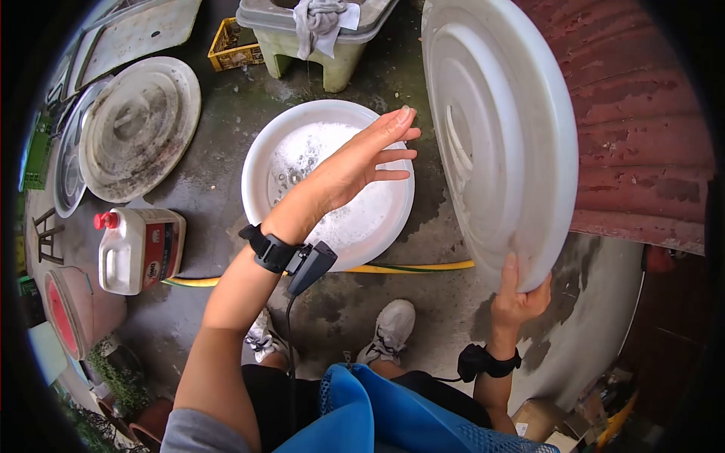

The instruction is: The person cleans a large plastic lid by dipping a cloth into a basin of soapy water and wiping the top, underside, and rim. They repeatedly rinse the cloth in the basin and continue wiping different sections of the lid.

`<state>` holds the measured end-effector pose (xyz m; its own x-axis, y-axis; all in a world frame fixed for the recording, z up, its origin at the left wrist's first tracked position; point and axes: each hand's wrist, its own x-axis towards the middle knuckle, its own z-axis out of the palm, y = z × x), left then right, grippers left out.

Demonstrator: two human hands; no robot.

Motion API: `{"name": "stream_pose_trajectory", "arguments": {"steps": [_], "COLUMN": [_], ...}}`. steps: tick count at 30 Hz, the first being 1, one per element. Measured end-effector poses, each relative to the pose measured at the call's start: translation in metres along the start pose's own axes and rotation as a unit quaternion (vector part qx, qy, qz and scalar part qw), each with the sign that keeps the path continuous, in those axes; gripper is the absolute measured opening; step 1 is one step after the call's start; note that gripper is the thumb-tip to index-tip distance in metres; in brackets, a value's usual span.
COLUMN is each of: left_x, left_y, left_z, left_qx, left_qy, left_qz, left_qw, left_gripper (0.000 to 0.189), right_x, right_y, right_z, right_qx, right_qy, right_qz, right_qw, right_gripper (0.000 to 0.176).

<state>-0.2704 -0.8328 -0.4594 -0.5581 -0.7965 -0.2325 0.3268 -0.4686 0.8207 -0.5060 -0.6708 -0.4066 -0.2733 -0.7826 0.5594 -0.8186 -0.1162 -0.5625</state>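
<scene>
My right hand (521,302) grips the lower edge of a large round white plastic lid (521,151), which stands tilted on its side at the right. Its surface has raised rings and some grimy marks. My left hand (362,162) is stretched out above a white basin (255,177), fingers spread and holding nothing. Sudsy water (302,151) lies in the basin, partly hidden by my left forearm. Each wrist wears a black strapped device.
A jug with a red cap (142,253) stands left of the basin. Behind it leans a dirty round lid (140,128). A yellow hose (408,267) crosses the floor. A plastic stool with a grey cloth (319,26) stands at the back, near a yellow crate (234,47). Red corrugated sheeting (634,136) lies right.
</scene>
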Motion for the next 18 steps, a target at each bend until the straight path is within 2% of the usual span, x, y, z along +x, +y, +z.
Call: {"name": "stream_pose_trajectory", "arguments": {"steps": [2, 3, 5, 7, 9, 11, 12, 16, 18], "left_x": [-0.004, -0.006, -0.012, -0.018, -0.026, -0.026, -0.027, -0.023, -0.024], "left_y": [0.007, 0.010, 0.019, 0.025, 0.033, 0.032, 0.030, -0.001, -0.011], "left_z": [-0.002, -0.005, -0.013, -0.021, -0.015, -0.012, -0.013, -0.041, -0.055], "left_qx": [-0.038, -0.076, -0.060, -0.051, -0.042, -0.003, -0.012, -0.013, -0.099], "left_qy": [-0.002, -0.003, -0.003, -0.004, -0.006, 0.058, 0.107, 0.153, 0.175], "left_qz": [0.016, 0.032, 0.050, 0.050, 0.051, 0.024, -0.013, -0.037, -0.077], "left_qw": [0.999, 0.997, 0.997, 0.997, 0.998, 0.998, 0.994, 0.987, 0.976], "left_gripper": [0.087, 0.090, 0.093, 0.106, 0.101, 0.080, 0.061, 0.049, 0.045], "right_x": [-0.004, -0.008, -0.016, -0.026, -0.032, -0.038, -0.037, -0.029, -0.031], "right_y": [0.003, 0.004, 0.005, 0.006, 0.006, 0.010, 0.012, 0.008, 0.011], "right_z": [0.010, 0.016, 0.026, 0.031, 0.036, 0.041, 0.044, 0.048, 0.051], "right_qx": [-0.033, -0.032, 0.000, -0.004, -0.008, -0.013, -0.013, -0.026, -0.036], "right_qy": [-0.117, -0.115, -0.137, -0.143, -0.211, -0.233, -0.243, -0.294, -0.306], "right_qz": [-0.170, -0.170, -0.230, -0.197, -0.247, -0.233, -0.242, -0.257, -0.266], "right_qw": [0.978, 0.978, 0.964, 0.970, 0.946, 0.944, 0.939, 0.920, 0.913], "right_gripper": [0.038, 0.038, 0.046, 0.048, 0.046, 0.047, 0.048, 0.047, 0.044]}}
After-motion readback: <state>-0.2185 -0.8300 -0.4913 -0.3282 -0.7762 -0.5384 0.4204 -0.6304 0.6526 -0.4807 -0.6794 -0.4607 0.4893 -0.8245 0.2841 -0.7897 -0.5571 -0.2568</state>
